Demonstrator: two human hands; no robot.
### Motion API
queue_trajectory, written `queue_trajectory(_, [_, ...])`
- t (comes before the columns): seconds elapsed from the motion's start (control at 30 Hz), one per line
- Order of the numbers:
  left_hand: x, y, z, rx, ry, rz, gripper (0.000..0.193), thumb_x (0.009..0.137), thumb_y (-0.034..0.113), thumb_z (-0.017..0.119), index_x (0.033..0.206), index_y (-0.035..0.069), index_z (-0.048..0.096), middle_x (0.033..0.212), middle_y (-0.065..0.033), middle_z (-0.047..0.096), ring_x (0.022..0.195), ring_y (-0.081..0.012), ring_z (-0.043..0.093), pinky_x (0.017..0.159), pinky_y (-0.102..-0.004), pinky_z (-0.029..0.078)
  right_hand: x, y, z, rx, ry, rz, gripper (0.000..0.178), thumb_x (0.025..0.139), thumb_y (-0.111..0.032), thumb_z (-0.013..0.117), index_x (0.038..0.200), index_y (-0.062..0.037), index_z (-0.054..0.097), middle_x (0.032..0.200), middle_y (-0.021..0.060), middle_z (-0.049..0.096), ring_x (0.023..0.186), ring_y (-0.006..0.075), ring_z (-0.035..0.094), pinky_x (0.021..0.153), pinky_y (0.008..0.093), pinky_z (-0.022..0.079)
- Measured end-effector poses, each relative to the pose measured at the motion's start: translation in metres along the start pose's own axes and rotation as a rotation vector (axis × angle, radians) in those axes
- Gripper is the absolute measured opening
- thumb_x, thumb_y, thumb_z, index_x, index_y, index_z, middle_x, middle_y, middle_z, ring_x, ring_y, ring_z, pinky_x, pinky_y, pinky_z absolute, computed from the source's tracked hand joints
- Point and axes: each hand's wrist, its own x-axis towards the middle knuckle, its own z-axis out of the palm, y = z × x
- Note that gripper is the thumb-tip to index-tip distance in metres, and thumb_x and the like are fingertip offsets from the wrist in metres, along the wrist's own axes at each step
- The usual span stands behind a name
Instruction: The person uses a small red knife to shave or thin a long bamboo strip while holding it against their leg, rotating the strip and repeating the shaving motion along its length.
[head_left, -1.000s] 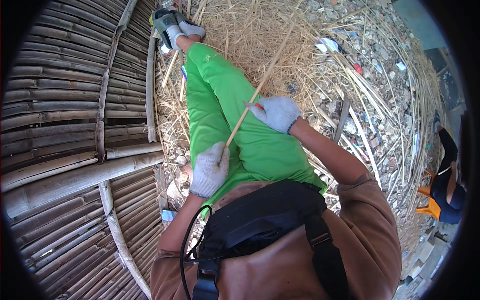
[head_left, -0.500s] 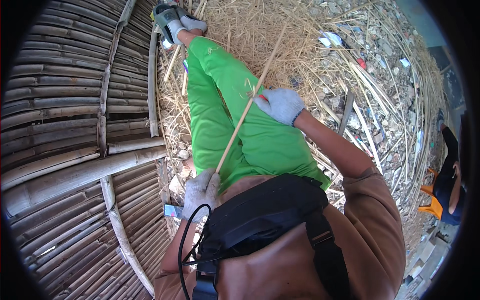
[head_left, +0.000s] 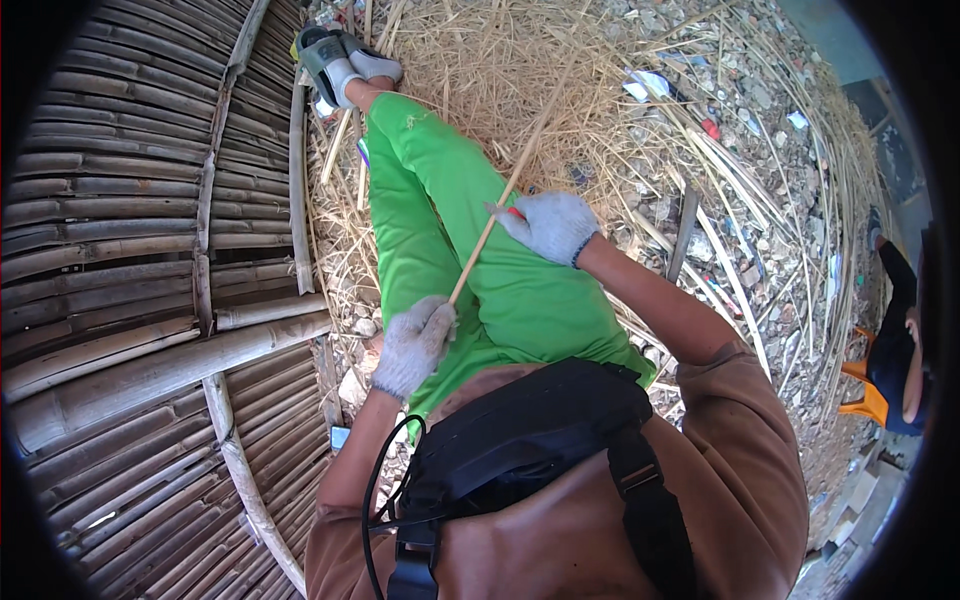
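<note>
A long, thin bamboo strip (head_left: 482,246) slants over my green trousers, its far end reaching above the straw. My left hand (head_left: 416,343), in a whitish knit glove, is closed around the strip's near end above my lap. Farther along, my gloved right hand (head_left: 552,226) is closed on a small red-handled tool (head_left: 516,212). Most of that tool is hidden by the fingers, and its kind is unclear. A small greyish piece at its tip meets the strip over my thigh.
A bamboo-slat platform (head_left: 110,215) fills the left side. Straw and shavings (head_left: 480,60) cover the ground ahead; rubble and split strips (head_left: 720,170) lie to the right. A black bag (head_left: 540,420) sits across my waist. Another person (head_left: 897,350) is by an orange stool (head_left: 866,392) at far right.
My left hand has moved forward and slightly right, sliding the bamboo strip ahead. My right hand has shifted only slightly left, and the pale curl of shavings beside it no longer shows.
</note>
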Motion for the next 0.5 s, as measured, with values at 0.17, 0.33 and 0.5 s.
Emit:
queue_trajectory(0.17, [-0.05, -0.028, -0.009, 0.009, 0.022, -0.027, 0.034, 0.117, 0.031, 0.059, 0.116, 0.001, 0.074, 0.077, -0.0016, 0.067, 0.063, -0.0096, 0.06, 0.058, -0.0286, 0.048, -0.003, 0.003, 0.004, -0.012, 0.027, 0.006, 0.065, 0.112, -0.064, 0.046, 0.095, -0.0094, 0.076, 0.09, 0.0205, 0.08, 0.085, 0.0436, 0.079, 0.076, 0.06, 0.062])
queue_trajectory(0.33, [-0.094, -0.051, -0.021, -0.014, 0.066, -0.074, 0.033, 0.116, 0.028, 0.062, 0.119, -0.001, 0.075, 0.077, -0.0029, 0.067, 0.065, -0.0093, 0.062, 0.06, -0.0307, 0.051, -0.003, 0.001, 0.006, -0.007, 0.05, 0.006, 0.066, 0.113, -0.064, 0.045, 0.094, -0.0088, 0.076, 0.091, 0.0211, 0.08, 0.087, 0.0438, 0.079, 0.078, 0.0593, 0.062])
queue_trajectory(0.5, [-0.089, -0.05, -0.012, 0.463, 0.226, 0.34, 0.024, 0.113, 0.017, 0.064, 0.126, -0.001, 0.073, 0.09, -0.0279, 0.074, 0.081, -0.0435, 0.077, 0.074, -0.047, 0.06, 0.0, 0.008, 0.013, 0.033, 0.073, 0.03, 0.069, 0.112, -0.066, 0.044, 0.092, -0.0085, 0.076, 0.09, 0.0231, 0.079, 0.087, 0.0441, 0.079, 0.078, 0.059, 0.062])
